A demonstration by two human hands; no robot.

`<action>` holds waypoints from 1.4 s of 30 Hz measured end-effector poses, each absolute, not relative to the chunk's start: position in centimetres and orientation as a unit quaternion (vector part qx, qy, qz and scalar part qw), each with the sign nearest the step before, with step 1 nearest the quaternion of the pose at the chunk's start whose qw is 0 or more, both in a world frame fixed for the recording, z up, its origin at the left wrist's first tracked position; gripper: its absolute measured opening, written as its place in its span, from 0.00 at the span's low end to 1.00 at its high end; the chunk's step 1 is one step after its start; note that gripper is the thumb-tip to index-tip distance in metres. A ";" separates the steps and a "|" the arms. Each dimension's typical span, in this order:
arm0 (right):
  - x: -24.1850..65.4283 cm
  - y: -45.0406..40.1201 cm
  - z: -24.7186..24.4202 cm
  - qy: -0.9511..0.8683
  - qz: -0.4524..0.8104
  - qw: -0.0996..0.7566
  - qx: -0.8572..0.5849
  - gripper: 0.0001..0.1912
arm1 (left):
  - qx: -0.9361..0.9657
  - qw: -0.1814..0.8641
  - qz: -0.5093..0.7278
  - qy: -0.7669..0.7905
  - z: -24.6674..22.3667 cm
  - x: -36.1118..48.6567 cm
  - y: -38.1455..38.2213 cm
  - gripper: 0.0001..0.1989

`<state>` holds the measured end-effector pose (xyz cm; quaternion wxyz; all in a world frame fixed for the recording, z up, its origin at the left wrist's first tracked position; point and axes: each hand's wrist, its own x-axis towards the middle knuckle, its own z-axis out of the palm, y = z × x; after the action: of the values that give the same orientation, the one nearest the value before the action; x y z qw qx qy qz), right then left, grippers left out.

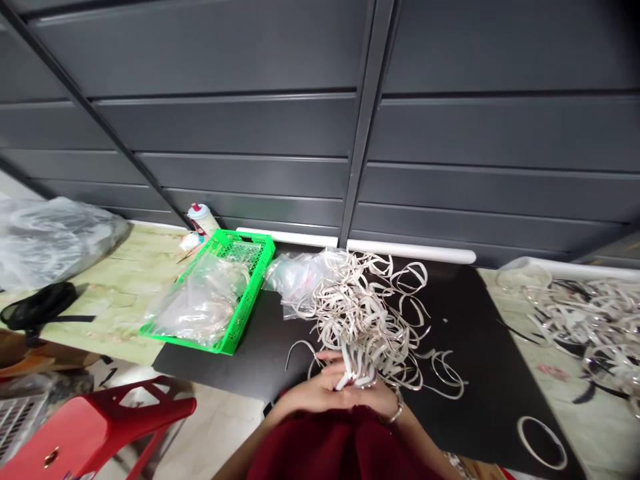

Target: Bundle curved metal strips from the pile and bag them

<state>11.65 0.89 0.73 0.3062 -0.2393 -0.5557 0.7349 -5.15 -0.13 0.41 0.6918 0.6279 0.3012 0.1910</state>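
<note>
Both hands are together at the table's near edge, close to my body. My left hand [313,395] and my right hand [379,399] are closed around one bundle of white curved strips [356,368], whose ends stick up between the fingers. The strips are narrow, with a metallic sheen along their edges. Just beyond the hands lies a large tangled heap of similar white strips [350,303]. A few loose ones lie to its right, and a single thin curved strip [300,343] lies just left of my hands. The fingers are partly hidden by the bundle.
A green plastic basket [231,343] holding clear plastic bags stands at the left on the black mat [470,320]. Clear bags [300,277] lie beside the heap. More strips [595,327] are piled far right. A cup [203,219] stands behind; a red stool [75,427] is lower left.
</note>
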 end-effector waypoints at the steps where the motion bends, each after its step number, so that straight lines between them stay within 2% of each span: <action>1: 11.6 0.9 0.5 -0.551 0.732 0.311 -0.251 0.20 | 0.632 0.687 0.201 0.298 0.4 -5.2 0.0 0.27; 5: 11.7 1.0 -0.1 -0.530 0.686 0.377 -0.325 0.14 | 0.671 0.623 0.254 0.311 -0.5 -5.8 1.2 0.24; 8: 12.1 1.5 0.3 -0.493 0.659 0.430 -0.372 0.14 | 0.657 0.567 0.271 0.417 -2.9 -7.4 3.2 0.22; 11: 12.3 1.9 1.0 -0.446 0.665 0.459 -0.385 0.18 | 0.587 0.485 0.218 0.611 -6.4 -9.9 6.9 0.17; 17: 11.7 2.1 0.5 -0.342 0.683 0.491 -0.418 0.17 | 0.546 0.368 0.138 0.740 -11.2 -15.3 16.7 0.14; 20: 11.4 2.1 0.0 -0.281 0.714 0.494 -0.410 0.14 | 0.548 0.335 0.089 0.761 -12.7 -16.6 20.5 0.15; 24: 11.5 2.2 -0.4 -0.262 0.739 0.478 -0.395 0.20 | 0.548 0.309 0.030 0.777 -14.6 -17.0 23.1 0.17; 30: 11.9 2.5 -1.3 -0.224 0.743 0.467 -0.423 0.21 | 0.545 0.310 -0.034 0.778 -16.6 -16.8 23.4 0.17; 37: 11.2 4.3 -1.0 -0.134 0.753 0.503 -0.401 0.13 | 0.562 0.326 0.005 0.760 -16.1 -17.4 23.6 0.15; 42: 11.1 6.0 -0.8 -0.113 0.745 0.518 -0.405 0.13 | 0.568 0.306 0.102 0.757 -13.4 -17.0 23.2 0.12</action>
<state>11.12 5.95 -0.83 0.5177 -0.4054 -0.1134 0.7449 -17.02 23.23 -13.39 0.3064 0.5677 0.7573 0.1023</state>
